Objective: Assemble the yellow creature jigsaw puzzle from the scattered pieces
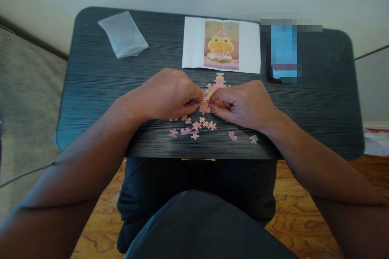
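Observation:
A partly joined jigsaw puzzle [218, 84] in pink and yellow lies near the middle of the table, its lower part mostly covered by my hands. From the left, my left hand [172, 94] has thumb and forefinger pinched at the puzzle's left edge. Opposite it, my right hand [243, 101] pinches a yellowish jigsaw piece [205, 102] at the same spot, and the fingertips of both hands almost meet there. Just below the hands several loose pieces [197, 125] lie scattered, mostly pink. A purple piece [232, 136] and a green-cornered piece [253, 139] sit farther right.
Behind the puzzle is a white sheet [194, 42] with a printed picture of a yellow character and cake. A clear plastic bag [124, 34] lies at the back left. A phone [284, 50], partly blurred, is at the back right. The dark table [100, 77] has rounded corners.

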The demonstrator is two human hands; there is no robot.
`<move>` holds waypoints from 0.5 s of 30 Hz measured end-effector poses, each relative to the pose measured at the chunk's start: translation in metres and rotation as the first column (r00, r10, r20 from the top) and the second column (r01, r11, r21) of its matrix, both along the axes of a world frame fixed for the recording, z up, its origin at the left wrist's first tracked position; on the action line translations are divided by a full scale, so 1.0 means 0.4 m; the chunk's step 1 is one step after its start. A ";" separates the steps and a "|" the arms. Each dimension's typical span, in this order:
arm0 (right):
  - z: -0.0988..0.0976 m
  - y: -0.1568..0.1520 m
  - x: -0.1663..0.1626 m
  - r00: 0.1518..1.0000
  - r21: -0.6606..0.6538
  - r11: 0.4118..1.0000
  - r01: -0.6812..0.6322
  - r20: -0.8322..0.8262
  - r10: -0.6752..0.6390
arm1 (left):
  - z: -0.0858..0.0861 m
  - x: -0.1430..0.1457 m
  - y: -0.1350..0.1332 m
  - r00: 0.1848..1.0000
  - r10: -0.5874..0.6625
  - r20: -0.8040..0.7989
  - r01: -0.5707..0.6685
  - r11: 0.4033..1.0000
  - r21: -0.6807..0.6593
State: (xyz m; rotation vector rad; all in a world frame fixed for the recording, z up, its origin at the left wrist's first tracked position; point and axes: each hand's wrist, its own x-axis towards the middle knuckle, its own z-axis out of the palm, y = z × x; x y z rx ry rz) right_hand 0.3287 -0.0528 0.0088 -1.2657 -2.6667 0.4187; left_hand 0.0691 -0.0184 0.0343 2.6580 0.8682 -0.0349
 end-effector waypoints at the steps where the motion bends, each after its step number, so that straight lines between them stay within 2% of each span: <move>1: -0.002 -0.001 -0.001 1.000 0.003 1.000 0.010 -0.007 -0.010 | -0.001 0.000 0.000 1.000 0.005 0.011 -0.005 1.000 -0.001; 7: -0.004 -0.003 -0.008 0.997 -0.018 0.998 0.059 -0.040 -0.059 | -0.004 0.001 0.001 0.999 0.037 0.020 -0.037 0.999 -0.018; 15: 0.002 0.002 -0.006 0.998 -0.068 0.996 0.049 -0.041 -0.052 | 0.003 0.003 0.001 0.999 0.044 0.007 -0.044 0.998 -0.044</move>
